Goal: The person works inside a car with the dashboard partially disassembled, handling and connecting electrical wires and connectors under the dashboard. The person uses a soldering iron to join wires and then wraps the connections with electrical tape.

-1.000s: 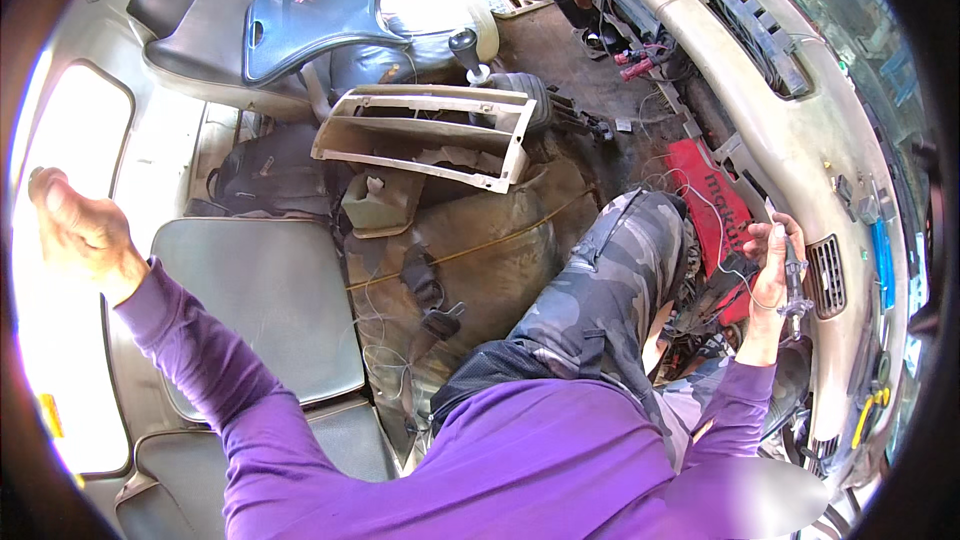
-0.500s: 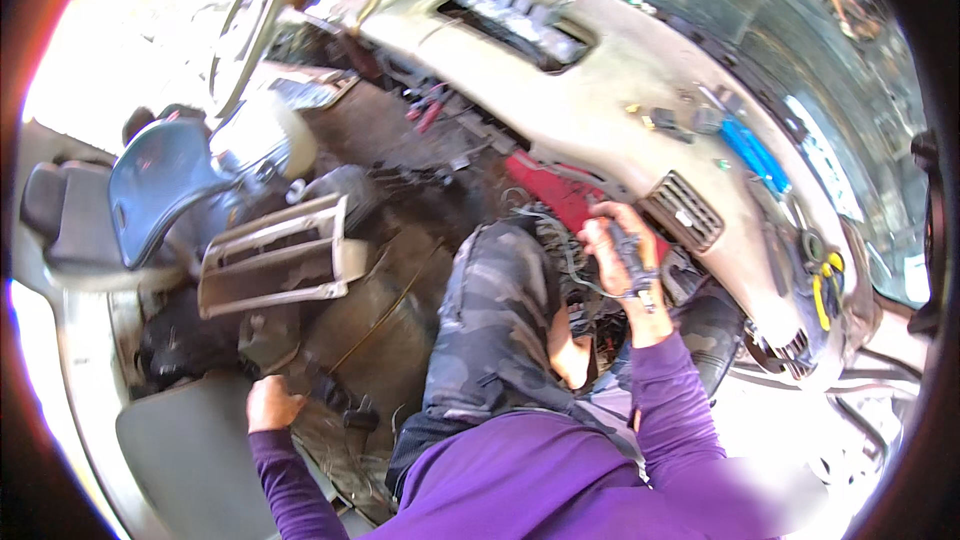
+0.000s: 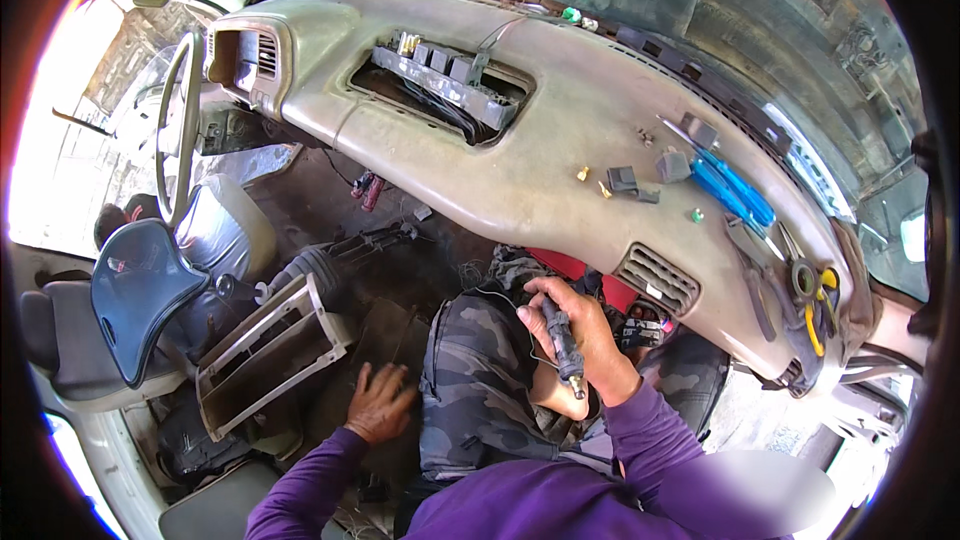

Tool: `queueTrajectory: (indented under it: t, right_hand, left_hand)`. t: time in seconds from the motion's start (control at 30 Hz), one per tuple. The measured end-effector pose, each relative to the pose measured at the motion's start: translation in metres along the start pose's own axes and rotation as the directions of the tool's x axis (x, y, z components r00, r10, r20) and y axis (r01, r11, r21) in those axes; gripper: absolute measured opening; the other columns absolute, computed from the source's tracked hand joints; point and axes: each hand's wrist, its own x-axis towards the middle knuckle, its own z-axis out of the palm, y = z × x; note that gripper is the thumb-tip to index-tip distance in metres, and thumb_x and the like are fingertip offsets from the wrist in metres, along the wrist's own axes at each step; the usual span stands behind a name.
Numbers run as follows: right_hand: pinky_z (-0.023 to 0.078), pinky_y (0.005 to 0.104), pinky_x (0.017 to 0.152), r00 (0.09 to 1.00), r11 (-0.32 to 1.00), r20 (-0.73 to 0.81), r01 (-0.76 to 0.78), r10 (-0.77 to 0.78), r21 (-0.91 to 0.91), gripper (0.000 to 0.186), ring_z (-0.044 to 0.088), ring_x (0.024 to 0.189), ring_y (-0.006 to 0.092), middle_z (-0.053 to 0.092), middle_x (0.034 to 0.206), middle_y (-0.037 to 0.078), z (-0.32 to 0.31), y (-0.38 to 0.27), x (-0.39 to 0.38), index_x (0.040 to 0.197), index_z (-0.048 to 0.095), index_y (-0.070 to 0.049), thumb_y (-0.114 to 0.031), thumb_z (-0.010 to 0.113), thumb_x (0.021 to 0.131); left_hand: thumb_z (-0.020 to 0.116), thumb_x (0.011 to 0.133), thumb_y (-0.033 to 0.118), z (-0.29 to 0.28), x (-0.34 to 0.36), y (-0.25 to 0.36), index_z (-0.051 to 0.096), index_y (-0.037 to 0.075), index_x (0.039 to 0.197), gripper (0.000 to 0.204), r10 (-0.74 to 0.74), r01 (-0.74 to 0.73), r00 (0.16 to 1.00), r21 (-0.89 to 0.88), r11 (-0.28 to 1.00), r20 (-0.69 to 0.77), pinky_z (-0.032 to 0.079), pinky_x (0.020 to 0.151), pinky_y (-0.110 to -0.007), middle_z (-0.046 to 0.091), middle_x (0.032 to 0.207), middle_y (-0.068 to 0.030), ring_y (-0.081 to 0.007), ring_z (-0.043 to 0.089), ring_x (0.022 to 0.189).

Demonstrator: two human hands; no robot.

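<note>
Over the camouflage trousers: right hand clamped on a black tool, left hand apart.
I view the tool gripped above the lap, its metal tip directed toward the body. The left hand is spread just beside the left thigh; I cannot tell whether it contacts anything beneath. Left of it stands a tilted pale frame. Blue-handled screwdrivers lie on the dashboard.

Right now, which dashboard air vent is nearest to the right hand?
The vent just beyond the right hand, on the dashboard's near edge; another vent, beside the steering wheel, lies far left.
</note>
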Motion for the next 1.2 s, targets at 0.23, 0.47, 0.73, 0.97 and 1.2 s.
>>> queueTrajectory:
  t: [0.23, 0.47, 0.73, 0.97, 1.2]
  right_hand:
    - [0.051, 0.0296, 0.065, 0.996, 0.996, 0.046, -0.08, 0.081, -0.029, 0.029, 0.064, 0.069, 0.0175, 0.066, 0.08, 0.007, 0.012, 0.004, 0.017, 0.113, 0.064, -0.003, -0.016, 0.076, 0.09]
    - [0.053, 0.032, 0.066, 0.989, 0.986, 0.044, -0.144, 0.141, 0.082, 0.029, 0.065, 0.068, 0.02, 0.066, 0.08, 0.009, 0.025, -0.016, 0.029, 0.114, 0.063, -0.005, -0.015, 0.077, 0.09]
    - [0.052, 0.0294, 0.073, 0.981, 0.972, -0.173, -0.049, 0.09, 0.228, 0.033, 0.067, 0.079, 0.0157, 0.069, 0.086, 0.008, 0.049, -0.037, -0.009, 0.116, 0.065, -0.002, -0.018, 0.078, 0.09]
    - [0.052, 0.0254, 0.069, 0.993, 0.977, -0.091, -0.05, 0.07, 0.208, 0.035, 0.065, 0.082, 0.012, 0.068, 0.098, 0.004, 0.035, -0.05, -0.064, 0.125, 0.06, -0.004, -0.004, 0.07, 0.092]
    - [0.05, 0.0329, 0.064, 0.867, 0.887, -0.436, 0.014, -0.24, -0.461, 0.029, 0.063, 0.068, 0.0181, 0.072, 0.079, 0.013, -0.029, -0.112, -0.123, 0.09, 0.071, 0.002, -0.028, 0.075, 0.093]
  left_hand:
    - [0.067, 0.079, 0.039, 0.048, -0.007, -0.015, 0.061, 0.011, 0.131, 0.059, -0.391, 0.381, 0.919, -0.139, 0.914, -0.053, 0.028, 0.114, -0.059, 0.051, 0.142, -0.0148, -0.0379, 0.042, 0.137]
    - [0.062, 0.081, 0.037, 0.071, -0.015, -0.021, 0.057, 0.018, 0.136, 0.059, -0.396, 0.397, 0.918, 0.049, 0.917, -0.018, 0.029, 0.111, -0.057, 0.052, 0.141, -0.0112, -0.0324, 0.04, 0.139]
    - [0.052, 0.094, 0.024, 0.134, -0.028, -0.047, 0.059, 0.018, 0.133, 0.04, -0.484, 0.451, 0.853, -0.192, 0.872, -0.196, 0.031, 0.112, -0.055, 0.049, 0.144, -0.006, -0.0296, 0.04, 0.139]
    - [0.058, 0.09, 0.021, 0.109, -0.004, -0.04, 0.067, 0.017, 0.121, 0.033, -0.256, 0.278, 0.909, 0.022, 0.96, -0.328, 0.03, 0.113, -0.056, 0.059, 0.131, -0.0062, -0.0263, 0.047, 0.134]
    - [0.057, 0.091, 0.019, 0.079, -0.003, -0.036, 0.067, 0.017, 0.123, 0.034, -0.305, 0.305, 0.95, -0.013, 0.952, -0.065, 0.026, 0.117, -0.058, 0.059, 0.132, -0.0096, -0.027, 0.048, 0.134]
